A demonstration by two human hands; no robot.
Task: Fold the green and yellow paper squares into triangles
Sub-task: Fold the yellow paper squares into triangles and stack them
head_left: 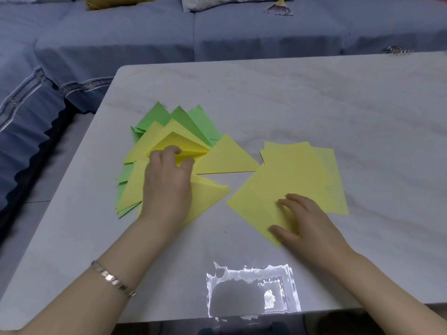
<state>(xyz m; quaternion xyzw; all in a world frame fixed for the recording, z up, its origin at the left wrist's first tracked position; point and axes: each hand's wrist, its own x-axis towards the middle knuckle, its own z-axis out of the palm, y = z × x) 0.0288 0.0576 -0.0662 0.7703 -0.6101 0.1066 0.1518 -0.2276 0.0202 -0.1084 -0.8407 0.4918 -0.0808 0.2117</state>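
Bare marble tabletop [302, 97] runs across the upper middle and right of the frame, with only a small metal object [396, 50] at its far right edge. Flat paper fills the centre: the fan of folded triangles [183, 126] at centre left under the left hand [167, 182], and the stack of yellow squares [297, 170] at centre right under the right hand [307, 221]. A narrow bare wedge between them widens toward the lower middle. A blue sofa [121, 39] borders the table's upper and left edges
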